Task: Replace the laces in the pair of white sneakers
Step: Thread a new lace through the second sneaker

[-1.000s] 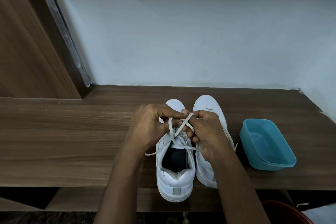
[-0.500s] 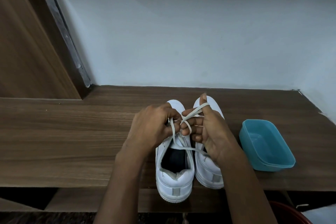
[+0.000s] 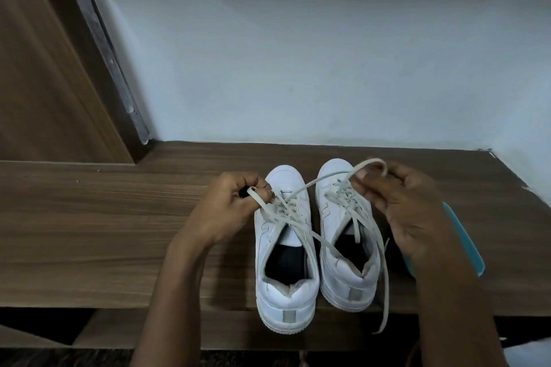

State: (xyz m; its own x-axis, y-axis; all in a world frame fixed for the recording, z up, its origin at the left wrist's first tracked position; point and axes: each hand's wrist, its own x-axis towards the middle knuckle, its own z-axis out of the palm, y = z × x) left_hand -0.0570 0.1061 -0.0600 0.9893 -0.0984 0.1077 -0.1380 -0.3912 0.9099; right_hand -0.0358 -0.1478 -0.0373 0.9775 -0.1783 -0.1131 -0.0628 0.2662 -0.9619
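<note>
Two white sneakers stand side by side on the wooden shelf (image 3: 119, 232), toes toward the wall: the left sneaker (image 3: 284, 259) and the right sneaker (image 3: 347, 247). Both are laced with off-white lace. My left hand (image 3: 229, 211) pinches a loop of the left sneaker's lace (image 3: 298, 217) beside its toe. My right hand (image 3: 399, 205) holds the other loop of that lace over the right sneaker's toe, pulled out to the right. The right sneaker's own lace ends (image 3: 384, 286) hang loose past the shelf's front edge.
A teal plastic tub (image 3: 465, 238) sits right of the sneakers, mostly hidden behind my right hand. A pale wall runs along the back and right of the shelf. A wooden panel (image 3: 44, 68) rises at the left. A lower shelf shows below the front edge.
My hands were close together over the left sneaker's laces; now they have drawn apart, the right hand pulling its loop far to the right, the left hand slightly left.
</note>
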